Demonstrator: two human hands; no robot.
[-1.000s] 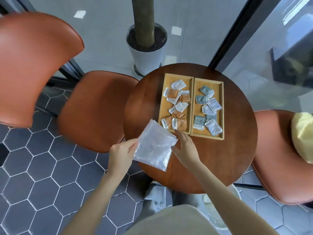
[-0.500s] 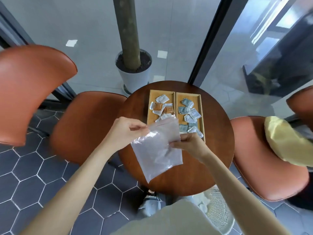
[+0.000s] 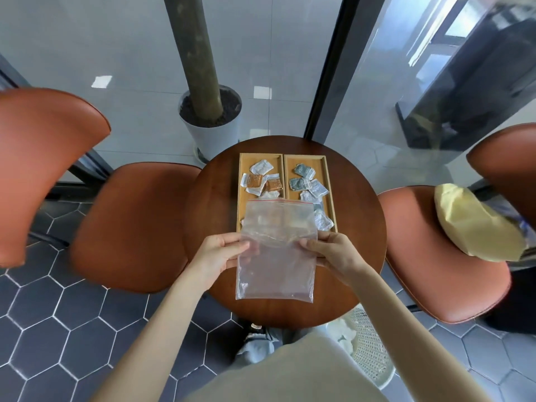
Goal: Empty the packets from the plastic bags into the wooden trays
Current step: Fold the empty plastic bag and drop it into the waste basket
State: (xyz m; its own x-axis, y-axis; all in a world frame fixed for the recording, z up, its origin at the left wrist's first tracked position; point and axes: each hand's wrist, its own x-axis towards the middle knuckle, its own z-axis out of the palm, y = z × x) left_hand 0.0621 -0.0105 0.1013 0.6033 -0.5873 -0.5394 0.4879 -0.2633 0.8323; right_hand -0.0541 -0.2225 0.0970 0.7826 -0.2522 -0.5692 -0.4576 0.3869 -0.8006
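The bag (image 3: 275,250) is held flat above the near part of the table (image 3: 214,192), its long axis running away from the person, red zip edge at the far end and sealed bottom at the near end. No packet can be made out inside it; the bag is judged empty.

Left to right:

1. The left hand (image 3: 217,256) is closed on the bag's left edge at about mid-length, thumb on top and fingers beneath, pinching the film.
2. The left tray (image 3: 243,181) lies beyond the bag, long axis parallel to it. It holds brown and white packets (image 3: 262,179). Its near end is overlapped by the bag's far end in this view.
3. The right tray (image 3: 326,175) lies touching the left tray along one long side. It holds grey and white packets (image 3: 306,182). Its near end is partly overlapped as well.
4. The right hand (image 3: 333,252) is closed on the bag's right edge, opposite the left hand, in the same pinch.

Both hands are equally near the bag, and both trays lie straight ahead of them. With both trays filled, the emptying step is judged complete for this bag; the coming move is judged to be setting the bag aside.

Print is present on the packets but is too small to read. No brand or label can be read on the bag or trays.
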